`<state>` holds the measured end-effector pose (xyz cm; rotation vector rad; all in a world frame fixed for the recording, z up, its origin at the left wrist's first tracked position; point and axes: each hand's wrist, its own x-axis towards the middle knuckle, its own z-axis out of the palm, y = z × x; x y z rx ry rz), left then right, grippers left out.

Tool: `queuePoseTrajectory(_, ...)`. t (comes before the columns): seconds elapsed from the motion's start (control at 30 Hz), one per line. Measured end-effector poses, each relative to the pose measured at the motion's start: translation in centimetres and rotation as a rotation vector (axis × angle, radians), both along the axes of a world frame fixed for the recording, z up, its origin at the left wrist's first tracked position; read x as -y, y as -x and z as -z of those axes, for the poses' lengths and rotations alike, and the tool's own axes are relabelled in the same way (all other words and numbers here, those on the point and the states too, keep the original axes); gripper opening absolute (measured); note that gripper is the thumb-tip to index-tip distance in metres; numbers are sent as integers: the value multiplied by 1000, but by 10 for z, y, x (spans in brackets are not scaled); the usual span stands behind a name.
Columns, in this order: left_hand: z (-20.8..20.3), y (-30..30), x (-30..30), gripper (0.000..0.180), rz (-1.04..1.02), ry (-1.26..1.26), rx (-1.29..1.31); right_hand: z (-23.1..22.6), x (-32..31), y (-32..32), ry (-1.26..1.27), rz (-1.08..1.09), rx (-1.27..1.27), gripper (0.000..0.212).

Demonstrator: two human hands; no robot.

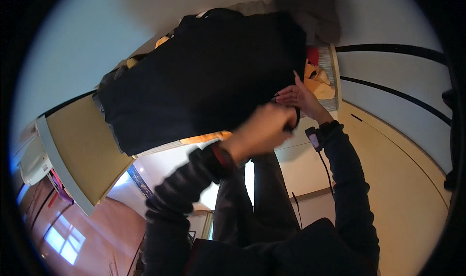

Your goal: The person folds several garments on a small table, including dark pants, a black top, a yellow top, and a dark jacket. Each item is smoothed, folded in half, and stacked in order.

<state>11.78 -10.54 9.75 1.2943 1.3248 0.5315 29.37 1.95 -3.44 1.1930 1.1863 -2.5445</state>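
Observation:
A large piece of black cloth (204, 77), perhaps a garment, is spread over the top of a low cabinet. My left hand (264, 130) reaches across to its near right corner. That hand is smeared by motion, and its fingers cannot be made out; a dark bit of cloth shows beside them. Just beyond it, my right hand (303, 98) is at the cloth's right edge. Its fingers are stretched out and its thumb points up, so it is open.
Orange cloth (318, 84) and a red item (312, 56) lie right of the black cloth. Grey-brown fabric (318, 21) is heaped behind, against the wall. On the left is a tan panel with a pale edge (65, 164). A cable (326, 166) hangs from my right wrist.

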Motion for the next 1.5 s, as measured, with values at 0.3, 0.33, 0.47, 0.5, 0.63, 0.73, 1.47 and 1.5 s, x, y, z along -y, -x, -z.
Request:
queuePoseTrajectory(0.3, 15, 104, -135, 26, -231, -429, -857, 11, 2, 11, -371, 140, 66, 36)
queuePoseTrajectory(0.33, 20, 107, -128, 30, -466, -492, -819, 10, 1, 13, -447, 28, 118, 33)
queuePoseTrajectory(0.47, 38, 116, -62, 45, -708, -154, -779, -3, 6, 26, -673, 54, 245, 30)
queuePoseTrajectory(0.5, 41, 114, -39, 48, -715, -75, -790, -7, 5, 31, -738, 51, 257, 32)
queuePoseTrajectory(0.63, 54, 90, 29, 59, -897, 43, -647, -15, -9, 61, -912, 67, 216, 31)
queuePoseTrajectory(0.73, 70, 64, 46, 67, -1112, 264, -318, -8, -23, 87, -884, 56, 320, 44)
queuePoseTrajectory(1.47, 64, 89, 4, 41, -979, -494, -1152, 1, 7, 114, -1611, 86, 575, 41)
queuePoseTrajectory(1.5, 69, 77, 9, 42, -935, -553, -1072, 1, 12, 113, -1699, 89, 463, 45)
